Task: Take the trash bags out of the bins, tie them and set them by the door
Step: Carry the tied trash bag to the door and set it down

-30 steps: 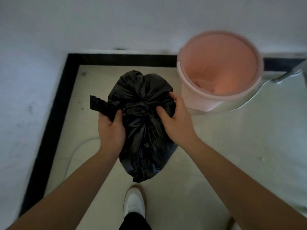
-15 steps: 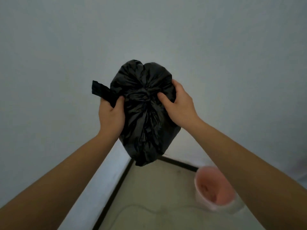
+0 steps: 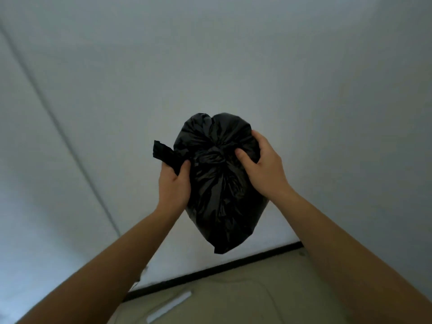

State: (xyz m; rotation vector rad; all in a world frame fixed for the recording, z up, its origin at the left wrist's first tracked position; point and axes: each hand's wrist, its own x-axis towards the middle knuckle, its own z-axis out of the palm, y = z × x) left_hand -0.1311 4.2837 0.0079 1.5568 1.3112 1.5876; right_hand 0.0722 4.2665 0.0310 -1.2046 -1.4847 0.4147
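A black trash bag (image 3: pixel 222 195) hangs in the air in front of me, its top gathered into a knot at the centre. My left hand (image 3: pixel 174 185) grips a loose black strap end of the bag on its left side. My right hand (image 3: pixel 261 167) holds the bag's upper right side, the thumb pressed near the knot and the fingers curled round the plastic. The bag's bottom corner dangles above the floor. No bin is in view.
White walls (image 3: pixel 233 66) fill most of the view and meet in a corner at the left. A black skirting strip (image 3: pixel 210 270) runs along the wall's base. On the beige floor (image 3: pixel 233 300) lie a thin cable and a white strip (image 3: pixel 169 307).
The view has swung up and away from the pink bin, which has left the frame. Both hands keep the same hold on the bag, now lifted in front of the wall.
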